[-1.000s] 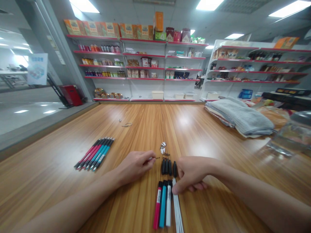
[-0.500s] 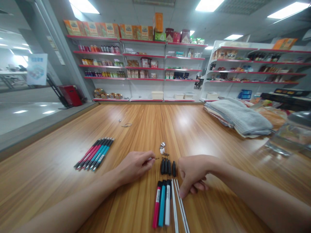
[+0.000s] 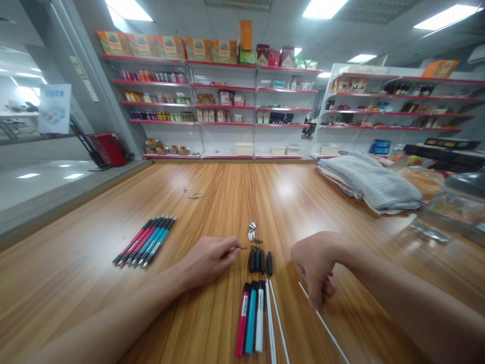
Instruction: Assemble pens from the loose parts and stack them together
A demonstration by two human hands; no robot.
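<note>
My left hand is closed in a pinch left of the loose pen parts; a thin dark tip sticks out past its fingertips, the rest hidden. My right hand has its fingers on a thin white pen refill, which lies slanted on the table. Between the hands stand out several black pen grips in a row. Nearer me lie a pink pen barrel, a teal barrel, a white barrel and more white refills. Beyond the grips are small metal tips and small dark pieces.
Several assembled pens lie side by side on the wooden table at left. A wire loop is farther back. Folded striped cloth and a clear jar stand at right. Stocked shelves rise behind.
My right hand has moved right, and one white refill has come away from the others with it. My left hand keeps its pinch in about the same place.
</note>
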